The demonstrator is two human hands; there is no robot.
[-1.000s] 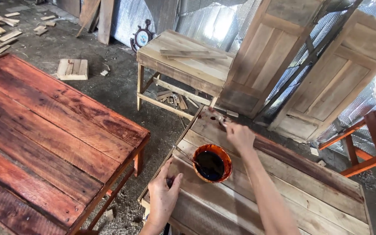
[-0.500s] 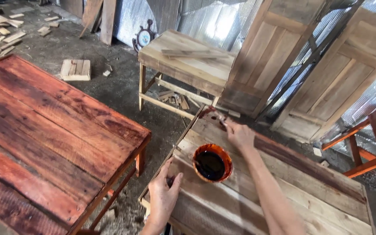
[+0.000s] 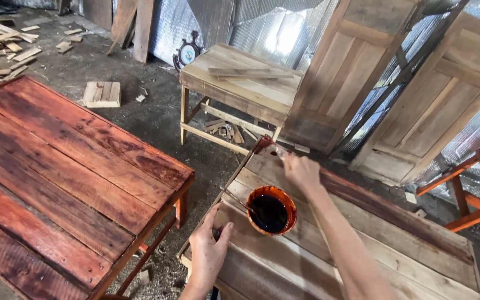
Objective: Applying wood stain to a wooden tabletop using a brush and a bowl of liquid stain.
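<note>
- Currently the left hand (image 3: 209,253) lies flat, palm down and fingers loosely spread, on the near left edge of the unfinished plank table (image 3: 395,244); it grips nothing.
- Right hand (image 3: 301,169) is stretched to the far left corner of that table, fingers curled shut around a small item that looks like a brush or rag; its exact kind cannot be told at this size.
- Wood at that far corner and along the far edge strip is already dark reddish; the remaining planks are pale grey-brown.
- Orange bowl (image 3: 271,210) of dark stain stands on the table between the two hands, nearer the right forearm, just beside it.
- Thin stick (image 3: 235,200) leans in the bowl, its handle pointing left over the rim.
- Red-stained table (image 3: 68,178) fills the left of the scene, well apart from the hands, planks glossy and uneven in tone.
- Bare wooden table (image 3: 240,83) stands farther back, centre, with a few loose slats lying on top.
- Two unpainted panelled doors (image 3: 362,72) lean against the foil-lined wall at far right.
- Small pallet block (image 3: 102,93) and wood scraps lie on the dirt floor, far left.
- Orange-red frame (image 3: 473,189) shows at the right edge.
</note>
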